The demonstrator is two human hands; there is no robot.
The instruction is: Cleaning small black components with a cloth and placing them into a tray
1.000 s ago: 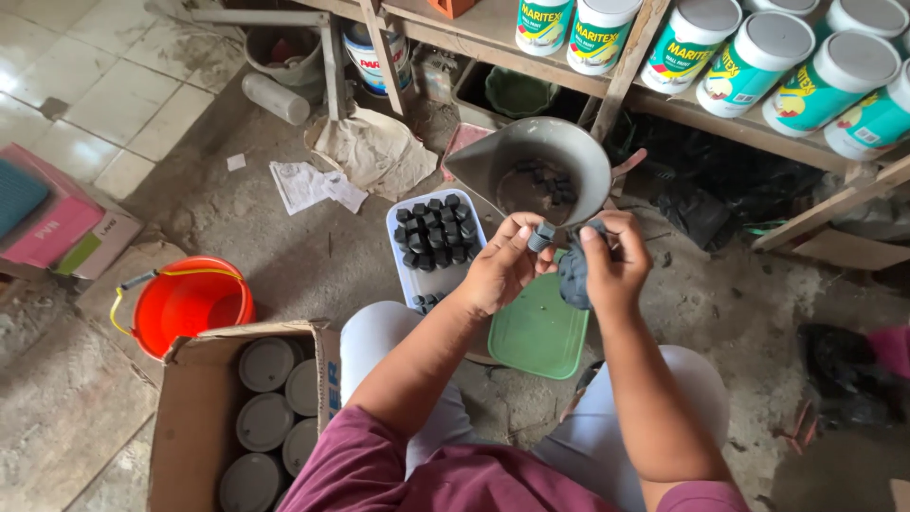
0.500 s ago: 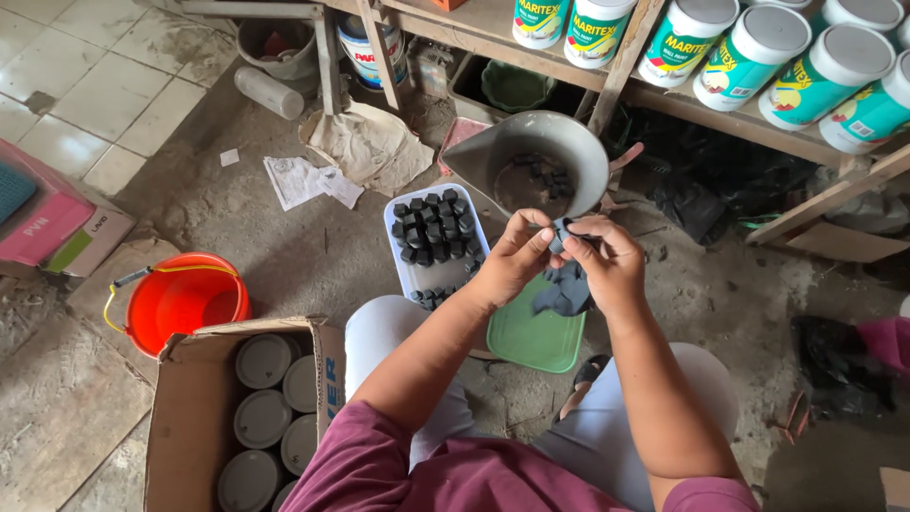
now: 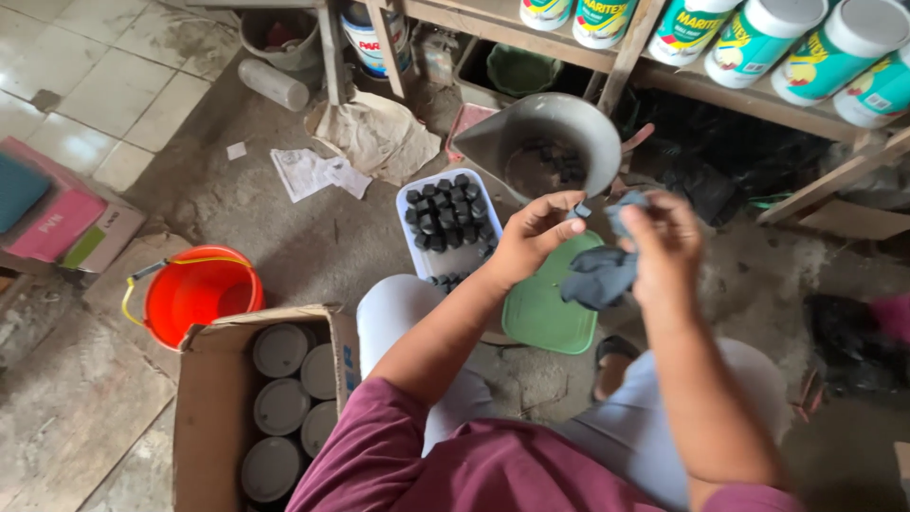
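**Two hands working on a small dark piece with a grey rag**

Head view: The person is sitting low on the ground and is holding both hands up in front of the body. The left hand (image 3: 531, 242) is pinching a small dark piece (image 3: 580, 210) between thumb and fingertips; the fingers are closed on it. The right hand (image 3: 664, 248) is gripping a grey rag (image 3: 599, 275), with the fingers curled around its upper end, and the rest of the rag is hanging down below the hand. The small piece is lying just to the left of the right fingers, almost touching the rag, so the right hand is reaching it from the side. Its long axis is too small to tell.

Under the hands a green lid (image 3: 545, 313) is lying on the floor. Beyond it a white tray (image 3: 409, 242) is holding many similar dark pieces, and a grey metal bowl (image 3: 531, 133) is standing just behind, with a few pieces inside. On the left an orange bucket (image 3: 194, 294) and a cardboard box (image 3: 204, 417) with round lids are standing near the knee.
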